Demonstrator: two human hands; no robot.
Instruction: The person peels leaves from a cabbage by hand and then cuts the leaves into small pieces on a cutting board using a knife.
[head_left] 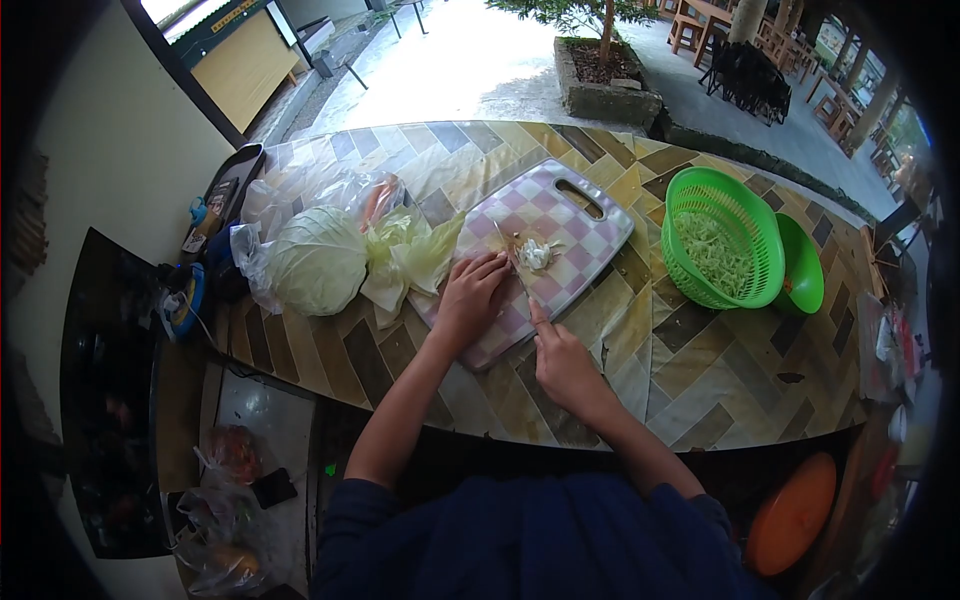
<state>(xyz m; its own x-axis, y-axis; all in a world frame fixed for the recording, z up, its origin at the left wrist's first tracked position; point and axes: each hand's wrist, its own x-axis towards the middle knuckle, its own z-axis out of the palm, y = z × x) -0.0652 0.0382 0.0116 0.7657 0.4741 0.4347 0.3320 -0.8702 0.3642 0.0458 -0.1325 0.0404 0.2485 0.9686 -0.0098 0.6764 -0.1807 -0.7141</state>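
Your tiled counter [700, 370] fills the middle of the view, its tan and brown tiles laid in a herringbone pattern. The pink-and-white checked cutting board [590, 240] lies slantwise on it, with the handle slot at the far right corner. Well apart to the right stands the green colander [745, 200], holding shredded cabbage [712, 250], and a green bowl [805, 265] is tucked against its right side. To the left of the board sits the cabbage head [320, 260], half wrapped in a clear plastic bag [300, 185]. The loose cabbage leaves [410, 250] lie between the head and the board, overlapping the board's left edge.

Your left hand [470, 295] rests on the near left part of the board, palm down. Its fingers are bent and pressed together, with the tips on the board just beside the blade; you cannot tell whether anything is pinned under them. Your right hand [565, 365] is at the board's near edge, closed around the handle of the knife [515, 265], with the forefinger stretched forward toward the blade. The handle itself is hidden in the fist. The blade points away from you across the board, between your left fingertips and the pale chopped pieces [535, 252], a small heap near the board's middle, just right of the blade
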